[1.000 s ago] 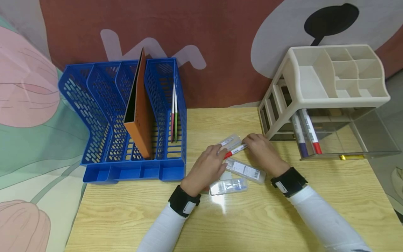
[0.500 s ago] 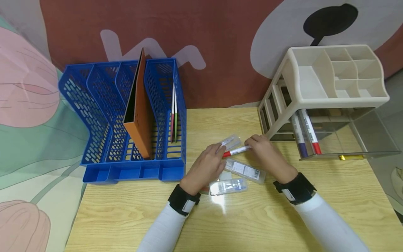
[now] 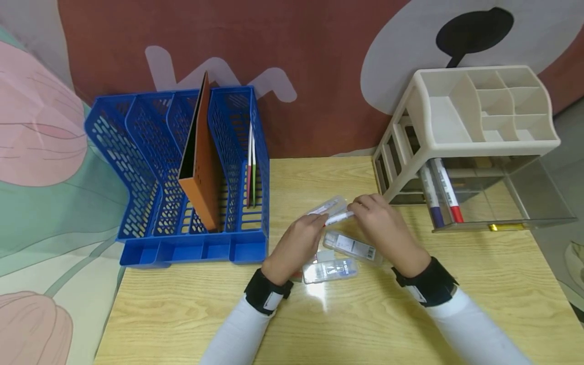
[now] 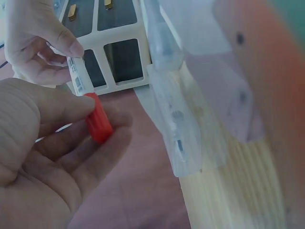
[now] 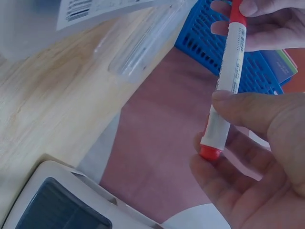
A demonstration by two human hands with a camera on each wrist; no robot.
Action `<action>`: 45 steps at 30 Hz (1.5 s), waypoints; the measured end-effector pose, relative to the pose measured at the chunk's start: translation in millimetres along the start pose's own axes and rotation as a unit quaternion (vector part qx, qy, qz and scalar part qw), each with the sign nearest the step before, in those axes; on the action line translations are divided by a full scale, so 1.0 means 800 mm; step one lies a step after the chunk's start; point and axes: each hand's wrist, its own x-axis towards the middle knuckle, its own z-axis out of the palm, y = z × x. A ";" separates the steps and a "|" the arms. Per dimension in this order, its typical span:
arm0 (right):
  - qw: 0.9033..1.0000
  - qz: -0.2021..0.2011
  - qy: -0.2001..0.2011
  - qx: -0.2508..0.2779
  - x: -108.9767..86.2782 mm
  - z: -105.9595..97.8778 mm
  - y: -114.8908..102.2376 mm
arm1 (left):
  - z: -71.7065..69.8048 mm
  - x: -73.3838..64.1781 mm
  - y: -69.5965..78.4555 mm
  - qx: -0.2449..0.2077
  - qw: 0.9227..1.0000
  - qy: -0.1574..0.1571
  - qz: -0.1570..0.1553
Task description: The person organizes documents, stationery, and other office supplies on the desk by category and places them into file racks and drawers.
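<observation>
A white marker (image 5: 232,62) with a red cap (image 4: 98,121) is held between both hands. In the left wrist view, my left hand (image 3: 295,249) pinches the cap between thumb and fingers. My right hand (image 3: 389,234) grips the white barrel near its red end, as the right wrist view shows. From the head view the cap is mostly hidden behind the left fingers. Below the hands lie clear plastic cases: one with a barcode label (image 3: 352,246) and another (image 3: 330,270) nearer the front. A third clear case (image 3: 329,205) lies behind the marker, partly covered.
On the left stands a blue file rack (image 3: 150,203) holding an orange binder (image 3: 203,195) and thin booklets (image 3: 252,172). To the right is a white desk organizer (image 3: 429,116) with its clear drawer (image 3: 543,192) pulled out. Two markers (image 3: 447,190), purple-ended and red-ended, lie in the drawer.
My left fingers have closed over the red cap, which showed earlier. The right hand drew back slightly to the right, then came left and now grips more of the barrel.
</observation>
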 end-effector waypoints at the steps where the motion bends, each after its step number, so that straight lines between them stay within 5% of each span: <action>1: 1.000 -0.004 0.003 -0.004 0.000 0.000 -0.001 | 0.000 -0.001 0.000 -0.002 1.000 0.004 -0.002; 12: 0.999 -0.026 0.036 0.027 -0.003 -0.005 -0.011 | -0.003 -0.008 0.005 -0.010 0.999 0.033 -0.019; 15: 0.996 0.008 0.044 0.073 -0.004 -0.004 -0.011 | -0.001 -0.011 0.006 -0.037 0.998 0.037 -0.025; 17: 0.987 0.066 0.028 0.145 -0.007 -0.002 -0.012 | 0.001 -0.013 0.007 -0.054 0.997 0.046 -0.027; 19: 0.961 0.136 0.014 0.240 -0.010 0.003 -0.013 | 0.002 -0.015 0.008 -0.070 0.995 0.059 -0.029; 20: 0.939 0.171 0.009 0.298 -0.013 0.005 -0.014 | 0.003 -0.016 0.008 -0.075 0.994 0.067 -0.031; 24: 0.829 0.255 0.019 0.498 -0.022 0.016 -0.021 | 0.005 -0.019 0.010 -0.088 0.991 0.093 -0.028; 26: 0.784 0.273 0.022 0.557 -0.025 0.019 -0.025 | 0.006 -0.020 0.012 -0.091 0.990 0.101 -0.024; 29: 0.742 0.296 0.021 0.601 -0.026 0.021 -0.031 | 0.006 -0.021 0.015 -0.097 0.989 0.106 -0.020; 31: 0.728 0.309 0.018 0.611 -0.026 0.022 -0.035 | 0.007 -0.022 0.019 -0.104 0.989 0.104 -0.016; 34: 0.723 0.322 0.020 0.611 -0.026 0.023 -0.041 | 0.008 -0.023 0.024 -0.108 0.989 0.104 -0.008; 38: 0.739 0.313 0.056 0.593 -0.025 0.020 -0.048 | 0.011 -0.022 0.027 -0.106 0.988 0.115 0.009; 45: 0.732 0.215 0.137 0.632 -0.027 0.000 -0.053 | 0.005 -0.024 0.028 -0.075 0.988 0.131 0.039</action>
